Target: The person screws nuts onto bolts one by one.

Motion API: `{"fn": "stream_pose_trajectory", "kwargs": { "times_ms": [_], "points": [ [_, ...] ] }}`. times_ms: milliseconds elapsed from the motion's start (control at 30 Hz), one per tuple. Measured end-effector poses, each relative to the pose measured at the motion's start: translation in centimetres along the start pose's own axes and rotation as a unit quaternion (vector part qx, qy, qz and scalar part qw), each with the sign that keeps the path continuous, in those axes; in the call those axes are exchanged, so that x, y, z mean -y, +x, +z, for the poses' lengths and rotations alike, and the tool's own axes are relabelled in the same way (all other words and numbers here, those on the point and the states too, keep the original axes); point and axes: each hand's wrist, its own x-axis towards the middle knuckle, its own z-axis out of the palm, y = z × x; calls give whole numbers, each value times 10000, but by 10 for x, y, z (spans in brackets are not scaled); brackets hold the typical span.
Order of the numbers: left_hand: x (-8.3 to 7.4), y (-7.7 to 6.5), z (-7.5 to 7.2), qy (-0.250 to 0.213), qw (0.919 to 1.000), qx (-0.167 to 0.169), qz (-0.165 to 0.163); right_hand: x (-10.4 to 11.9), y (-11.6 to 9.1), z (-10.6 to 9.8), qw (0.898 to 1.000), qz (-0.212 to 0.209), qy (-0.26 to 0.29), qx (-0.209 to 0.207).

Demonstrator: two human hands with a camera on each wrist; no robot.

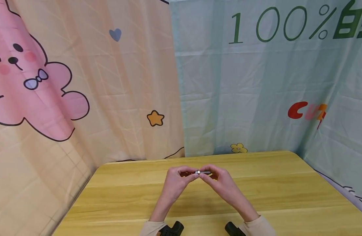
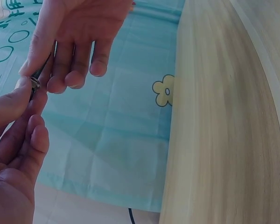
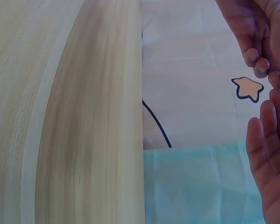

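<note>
A small metal bolt (image 1: 205, 172) with a dark threaded shaft and a shiny, nut-like collar (image 2: 35, 83) is held level above the table. My left hand (image 1: 175, 181) pinches its left end between thumb and forefinger. From the other side, my right hand (image 1: 221, 180) grips the shaft with thumb and fingertips, so the two hands nearly meet at the collar. In the left wrist view the right hand's other fingers (image 2: 70, 77) hang loosely below. Only a sliver of the metal shows at the edge of the right wrist view; fingertips cover much of it.
Beneath the hands spreads a wooden table (image 1: 124, 196) with rounded far corners. Printed cloth curtains (image 1: 133, 82) hang close behind it and on both sides. Dark camera mounts (image 1: 176, 228) sit at both wrists, by the light sleeves (image 1: 259, 226).
</note>
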Motion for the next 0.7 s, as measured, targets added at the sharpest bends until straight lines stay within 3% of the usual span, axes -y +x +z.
{"fn": "stream_pose_trajectory", "kwargs": {
  "times_ms": [167,467,700],
  "points": [
    [-27,-7,-2,-22,10000,73,-3,-1,0,0,9998,114,139,62],
    [-26,-8,-3,74,9999,2,-74,1,0,0,9982,514,293,-45],
    [-25,-6,-5,127,9998,-102,-134,1,-1,-5,9978,332,515,-235]
  ]
}}
